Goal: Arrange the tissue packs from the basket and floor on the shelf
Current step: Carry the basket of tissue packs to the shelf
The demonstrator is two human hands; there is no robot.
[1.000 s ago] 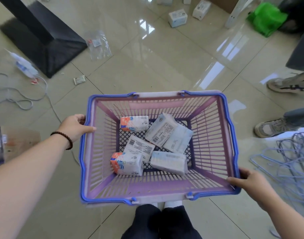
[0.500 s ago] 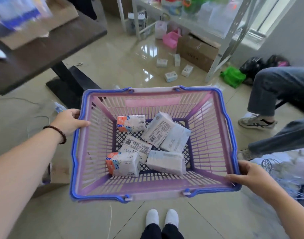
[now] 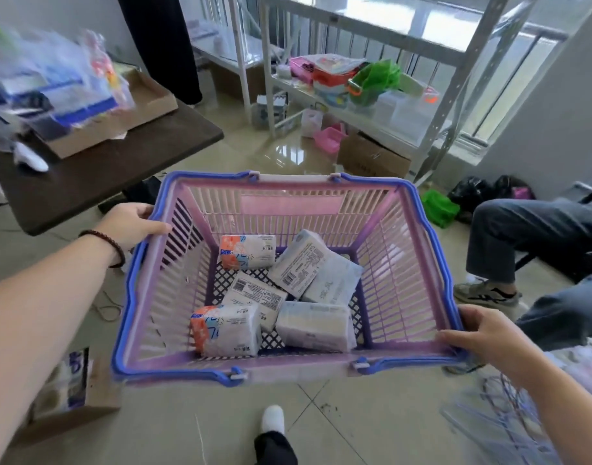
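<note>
I carry a pink and purple basket with a blue rim, held level in front of me. My left hand grips its left rim and my right hand grips its near right corner. Several tissue packs lie loose on the basket floor, among them an orange-and-white pack near the front, another orange-and-white pack at the back and a pale blue pack. A white metal shelf stands ahead, with coloured bags and clear boxes on its middle level. The basket hides the floor just before the shelf.
A dark table with a cardboard box of goods stands at my left. A cardboard box and a pink tray sit under the shelf. A seated person's legs are at my right. Wire hangers lie at lower right.
The view has lifted from the floor toward the shelf, which is now closer. The basket has stayed in both hands, its packs unmoved. The floor packs have passed out of sight.
</note>
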